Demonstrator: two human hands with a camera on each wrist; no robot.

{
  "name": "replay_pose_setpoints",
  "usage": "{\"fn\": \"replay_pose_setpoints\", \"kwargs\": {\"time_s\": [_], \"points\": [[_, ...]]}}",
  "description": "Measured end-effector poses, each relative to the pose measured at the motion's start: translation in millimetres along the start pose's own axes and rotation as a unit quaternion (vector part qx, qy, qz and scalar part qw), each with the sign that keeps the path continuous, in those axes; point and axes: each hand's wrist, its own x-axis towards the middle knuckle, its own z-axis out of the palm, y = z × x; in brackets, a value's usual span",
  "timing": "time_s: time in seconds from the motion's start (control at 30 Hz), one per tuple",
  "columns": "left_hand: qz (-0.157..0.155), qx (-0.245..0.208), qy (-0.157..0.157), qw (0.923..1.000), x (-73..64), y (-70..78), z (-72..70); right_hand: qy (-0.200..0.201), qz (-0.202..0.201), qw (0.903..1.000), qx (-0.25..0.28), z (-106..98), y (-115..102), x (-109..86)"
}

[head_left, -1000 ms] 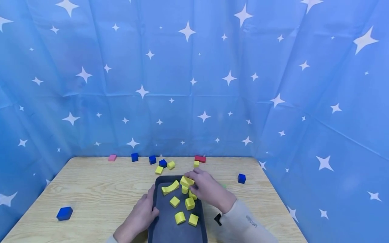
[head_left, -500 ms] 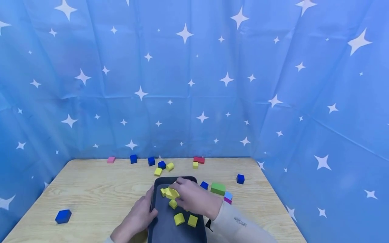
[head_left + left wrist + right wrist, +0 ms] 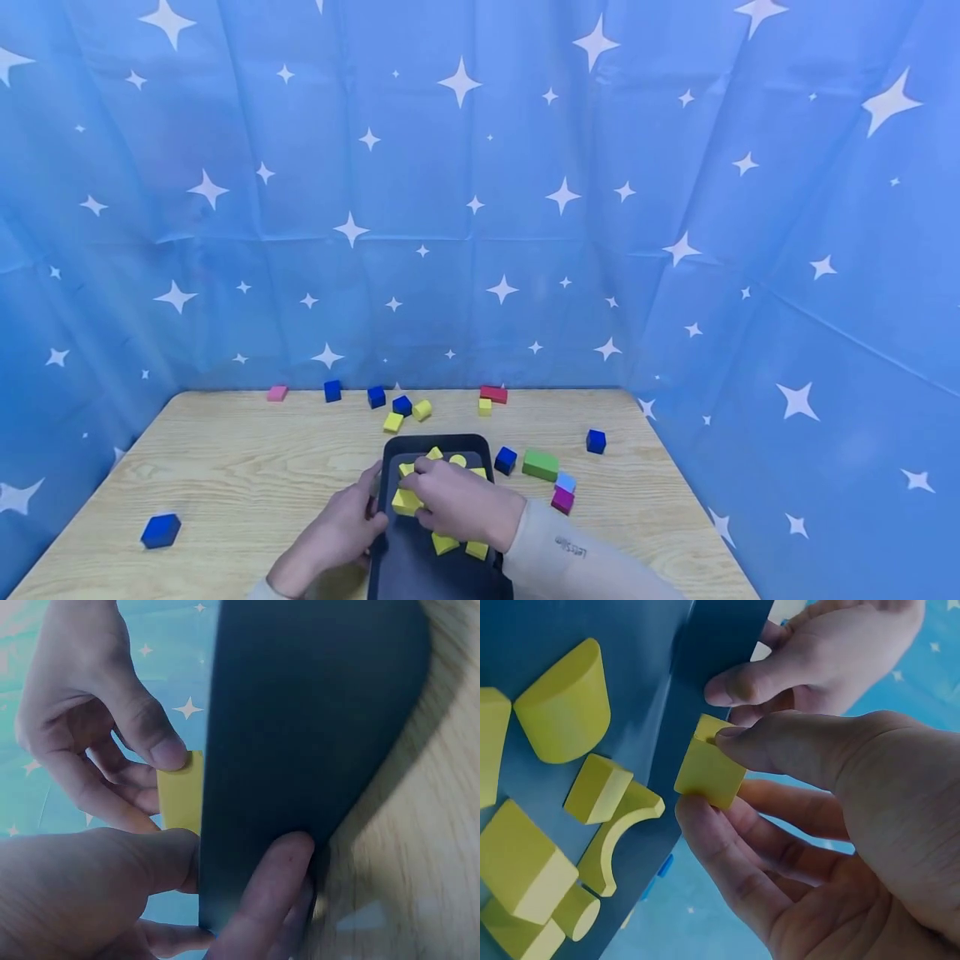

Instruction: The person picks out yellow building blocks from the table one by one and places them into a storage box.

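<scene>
Blue star-printed curtain (image 3: 480, 167) backs the wood-grain counter (image 3: 225, 467); a red block (image 3: 493, 394) lies by its far edge. Left grip (image 3: 341, 529): I clasp the left edge of a dark tray (image 3: 420, 575). Right grip (image 3: 468, 504): I pinch a yellow block (image 3: 407, 502) over the tray, near its left rim. Right wrist view discloses an arched block (image 3: 598, 859) in full, largely masked in the head view. Left wrist view alone shows my finger (image 3: 274, 877) against the tray's outer face. Against one second ago, the pinched block has shifted from the tray's far right to its left; the green block (image 3: 541, 465), then mostly hidden, now shows whole.
</scene>
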Motion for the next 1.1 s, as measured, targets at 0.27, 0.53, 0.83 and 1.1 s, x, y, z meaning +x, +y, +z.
{"fn": "replay_pose_setpoints", "kwargs": {"time_s": [0.27, 0.53, 0.83, 1.1], "points": [[-0.006, -0.005, -0.006, 0.9999, 0.3, 0.3, 0.0, -0.021, -0.013, 0.9994, 0.024, 5, 3, 2.7], [-0.008, -0.01, -0.008, 0.9999, 0.3, -0.5, 0.5, 0.004, 0.03, 0.999, 0.033, -2, 18, -0.6], [-0.011, -0.016, -0.007, 0.9998, 0.5, 0.3, -0.5, 0.079, 0.056, 0.9896, 0.106, -3, 58, -3.0], [0.007, -0.009, -0.003, 0.9999, 0.3, -3.2, -1.3, 0.165, 0.093, 0.9727, 0.134, -2, 104, 1.1]]}}
